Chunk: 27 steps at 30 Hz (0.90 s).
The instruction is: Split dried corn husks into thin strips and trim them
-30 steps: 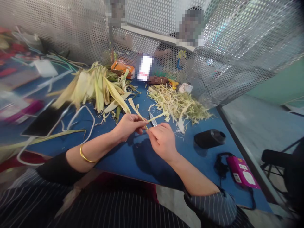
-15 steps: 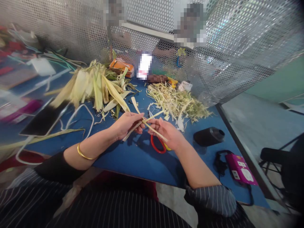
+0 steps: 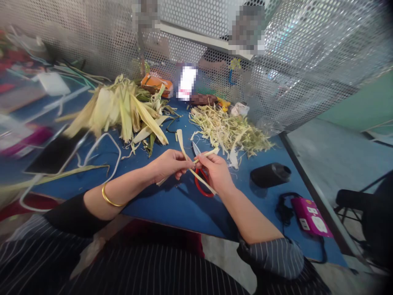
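My left hand (image 3: pixel 170 166) and my right hand (image 3: pixel 214 170) meet over the front middle of the blue table, each pinching narrow corn husk strips (image 3: pixel 181 143) that cross between the fingertips. One strip stands up from the crossing and its other part slants down toward my right wrist. A second piece points right, past my right thumb; a short pale end shows below my left hand. Red-handled scissors (image 3: pixel 196 149) lie on the table beneath my right hand, blades pointing away, handles partly covered.
A heap of whole corn husks (image 3: pixel 106 108) lies back left, a pile of shredded husk (image 3: pixel 229 131) back right. To the right are a black cylinder (image 3: pixel 270 175) and a magenta box (image 3: pixel 311 217). A dark tablet (image 3: pixel 57 151) and white cable lie left; a perforated metal screen (image 3: pixel 190 45) stands behind.
My right thumb and fingers have closed on the strips at the crossing. The upright strip has shifted right, and more of the scissors' blades shows.
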Available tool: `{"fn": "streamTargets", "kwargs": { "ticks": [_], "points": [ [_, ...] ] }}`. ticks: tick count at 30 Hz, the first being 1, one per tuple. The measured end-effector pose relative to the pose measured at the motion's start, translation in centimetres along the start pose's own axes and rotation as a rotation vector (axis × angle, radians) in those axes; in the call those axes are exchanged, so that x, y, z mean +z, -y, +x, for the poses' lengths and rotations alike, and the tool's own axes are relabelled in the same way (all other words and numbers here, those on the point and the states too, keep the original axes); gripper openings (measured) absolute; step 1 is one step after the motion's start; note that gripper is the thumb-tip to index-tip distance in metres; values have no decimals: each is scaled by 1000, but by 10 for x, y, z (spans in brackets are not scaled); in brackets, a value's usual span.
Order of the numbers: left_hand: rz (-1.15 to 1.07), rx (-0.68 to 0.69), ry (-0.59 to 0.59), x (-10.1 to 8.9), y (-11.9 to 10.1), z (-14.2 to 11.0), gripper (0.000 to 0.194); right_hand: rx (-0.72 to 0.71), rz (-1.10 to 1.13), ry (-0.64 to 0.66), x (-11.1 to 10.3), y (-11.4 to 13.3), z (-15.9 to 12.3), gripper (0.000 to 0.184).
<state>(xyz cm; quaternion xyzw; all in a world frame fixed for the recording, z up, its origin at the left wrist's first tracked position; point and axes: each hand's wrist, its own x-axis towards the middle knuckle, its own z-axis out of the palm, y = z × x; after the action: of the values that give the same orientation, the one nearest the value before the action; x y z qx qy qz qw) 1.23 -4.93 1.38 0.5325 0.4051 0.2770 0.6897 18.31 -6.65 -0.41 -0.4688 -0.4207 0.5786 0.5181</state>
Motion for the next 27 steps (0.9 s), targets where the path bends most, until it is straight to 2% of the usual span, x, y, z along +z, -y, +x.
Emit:
{"fn": "streamTargets", "kwargs": {
  "ticks": [5, 8, 11, 13, 15, 18, 23, 27],
  "points": [
    [-27, -1, 34, -1, 3, 2, 15, -66, 17, -95, 5, -4, 0, 14],
    [-36, 1, -7, -1, 3, 2, 16, -93, -57, -97, 2, -2, 2, 18],
    [-61, -3, -109, -4, 1, 3, 22, -43, -244, 14, -4, 5, 1, 28],
    [-106, -5, -130, -7, 0, 4, 28, -34, -452, 125, -7, 11, -1, 29],
    [-154, 1, -112, -9, -1, 5, 24, -116, -694, 205, -9, 14, -5, 28],
    [-164, 17, -118, -8, 0, 6, 16, -299, -949, 225, -9, 13, -9, 34],
    [-128, 21, -182, -2, 1, 6, 11, -536, -1130, 250, -7, 7, -12, 33],
    [-84, 99, -231, -4, 3, 8, 19, -716, -1261, 287, -4, 12, -17, 30]
  ]
}}
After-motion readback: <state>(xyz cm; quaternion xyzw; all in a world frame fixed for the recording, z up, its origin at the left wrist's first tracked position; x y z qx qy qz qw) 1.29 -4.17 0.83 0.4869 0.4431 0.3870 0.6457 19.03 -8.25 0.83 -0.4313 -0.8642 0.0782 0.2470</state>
